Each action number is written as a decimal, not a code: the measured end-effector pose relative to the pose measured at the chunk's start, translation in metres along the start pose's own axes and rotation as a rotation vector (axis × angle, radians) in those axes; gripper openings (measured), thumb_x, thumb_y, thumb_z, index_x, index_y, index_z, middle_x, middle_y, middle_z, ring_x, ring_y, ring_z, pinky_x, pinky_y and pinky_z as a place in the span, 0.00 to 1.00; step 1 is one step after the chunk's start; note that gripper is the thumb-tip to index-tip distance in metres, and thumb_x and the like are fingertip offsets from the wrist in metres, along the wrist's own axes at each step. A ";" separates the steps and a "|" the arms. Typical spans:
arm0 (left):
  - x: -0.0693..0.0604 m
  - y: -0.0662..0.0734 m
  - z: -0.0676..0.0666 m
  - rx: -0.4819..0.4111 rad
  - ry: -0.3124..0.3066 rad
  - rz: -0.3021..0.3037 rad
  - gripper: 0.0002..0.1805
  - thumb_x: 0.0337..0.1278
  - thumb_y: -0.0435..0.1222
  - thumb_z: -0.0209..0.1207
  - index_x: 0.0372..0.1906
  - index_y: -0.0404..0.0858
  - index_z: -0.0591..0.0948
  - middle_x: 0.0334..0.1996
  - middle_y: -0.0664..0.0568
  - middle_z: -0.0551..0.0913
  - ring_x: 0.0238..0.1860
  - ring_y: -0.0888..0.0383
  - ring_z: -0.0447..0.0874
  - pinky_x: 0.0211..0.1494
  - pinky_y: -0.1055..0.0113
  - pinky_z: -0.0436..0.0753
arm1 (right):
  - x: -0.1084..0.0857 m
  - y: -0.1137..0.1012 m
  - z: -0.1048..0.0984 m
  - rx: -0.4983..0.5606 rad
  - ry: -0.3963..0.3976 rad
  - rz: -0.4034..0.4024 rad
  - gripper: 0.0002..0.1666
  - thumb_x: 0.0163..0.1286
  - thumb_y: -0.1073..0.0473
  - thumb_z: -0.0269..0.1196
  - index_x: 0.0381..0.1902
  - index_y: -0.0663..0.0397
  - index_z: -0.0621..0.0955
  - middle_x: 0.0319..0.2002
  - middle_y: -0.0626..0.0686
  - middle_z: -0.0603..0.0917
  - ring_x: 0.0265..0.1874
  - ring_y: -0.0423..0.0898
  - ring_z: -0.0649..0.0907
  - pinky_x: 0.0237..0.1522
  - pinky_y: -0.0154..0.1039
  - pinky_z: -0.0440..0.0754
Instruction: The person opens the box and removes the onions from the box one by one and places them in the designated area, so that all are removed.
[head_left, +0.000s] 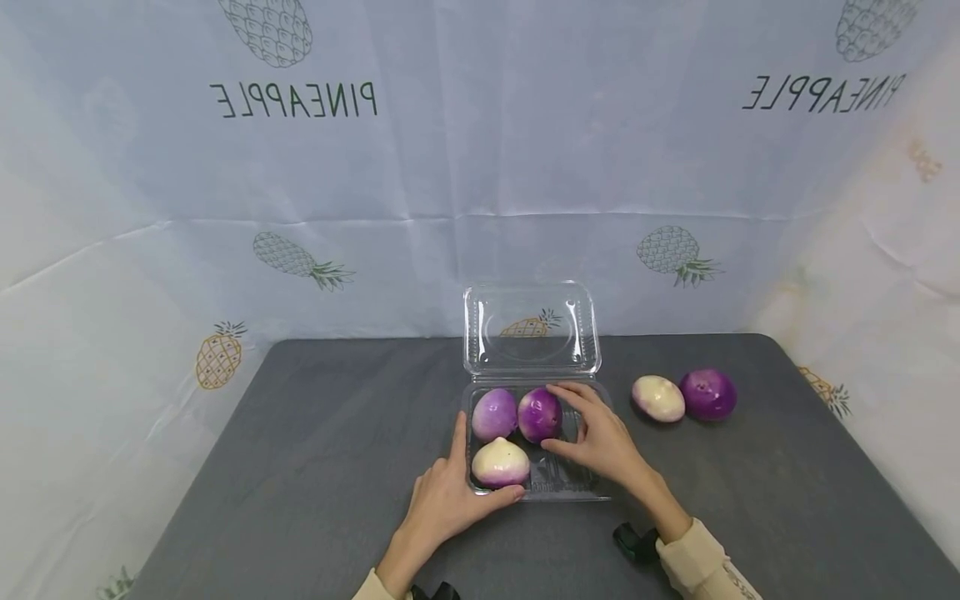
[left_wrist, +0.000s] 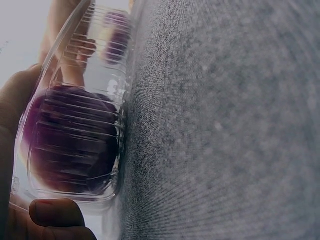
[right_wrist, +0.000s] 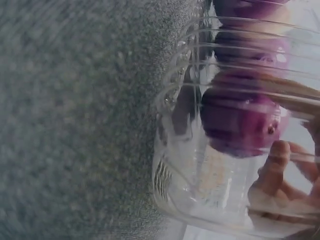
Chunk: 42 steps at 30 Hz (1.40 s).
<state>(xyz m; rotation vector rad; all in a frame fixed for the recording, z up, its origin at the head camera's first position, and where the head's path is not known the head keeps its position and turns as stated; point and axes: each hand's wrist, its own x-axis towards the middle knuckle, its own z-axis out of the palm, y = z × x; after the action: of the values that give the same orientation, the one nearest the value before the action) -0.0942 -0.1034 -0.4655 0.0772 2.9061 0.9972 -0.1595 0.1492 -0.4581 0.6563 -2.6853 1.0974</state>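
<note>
An open clear plastic box (head_left: 567, 486) stands on the grey table with three purple-and-white round vegetables inside: a pale purple one (head_left: 494, 415) at back left, a white-topped one (head_left: 501, 463) at front left, a dark purple one (head_left: 540, 415) beside the first. My left hand (head_left: 444, 500) rests at the box's left front corner, thumb and fingers spread along its walls. My right hand (head_left: 600, 437) reaches into the box, its thumb and fingers around the dark purple vegetable, also seen through the wall in the right wrist view (right_wrist: 242, 114).
The box's clear lid (head_left: 531, 367) stands raised at the back, near the patterned cloth (head_left: 450, 167). Right of the box, a whitish vegetable (head_left: 658, 398) and a dark purple one (head_left: 708, 394) lie side by side on the grey table (head_left: 337, 433).
</note>
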 end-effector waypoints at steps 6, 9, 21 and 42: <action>0.000 0.000 0.000 0.003 0.007 0.004 0.76 0.34 0.75 0.68 0.83 0.38 0.47 0.24 0.49 0.83 0.25 0.59 0.75 0.32 0.54 0.78 | 0.003 -0.002 0.000 -0.042 -0.017 0.027 0.48 0.51 0.50 0.82 0.69 0.48 0.77 0.67 0.58 0.75 0.19 0.28 0.70 0.22 0.29 0.73; 0.000 -0.001 0.001 0.006 0.010 0.003 0.76 0.34 0.75 0.68 0.83 0.38 0.47 0.24 0.49 0.84 0.25 0.59 0.75 0.32 0.54 0.78 | 0.005 -0.003 0.001 -0.059 -0.033 0.049 0.48 0.51 0.48 0.82 0.70 0.47 0.77 0.68 0.58 0.75 0.17 0.28 0.70 0.22 0.29 0.72; 0.001 0.000 0.000 0.014 0.025 0.008 0.77 0.34 0.76 0.68 0.83 0.39 0.47 0.23 0.50 0.82 0.24 0.59 0.75 0.31 0.55 0.77 | 0.007 -0.006 0.005 -0.192 -0.054 0.059 0.51 0.50 0.40 0.81 0.71 0.39 0.75 0.63 0.58 0.78 0.33 0.46 0.84 0.34 0.49 0.82; -0.001 -0.001 0.001 0.012 0.031 0.019 0.76 0.34 0.75 0.68 0.83 0.38 0.48 0.24 0.48 0.83 0.24 0.60 0.75 0.30 0.56 0.77 | 0.002 -0.004 0.008 -0.229 -0.039 -0.001 0.52 0.41 0.45 0.84 0.66 0.43 0.75 0.53 0.54 0.78 0.43 0.48 0.85 0.36 0.51 0.84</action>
<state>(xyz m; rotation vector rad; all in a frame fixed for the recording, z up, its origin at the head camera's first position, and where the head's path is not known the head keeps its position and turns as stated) -0.0932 -0.1037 -0.4669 0.0918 2.9447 0.9924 -0.1592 0.1402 -0.4607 0.6442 -2.7854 0.7664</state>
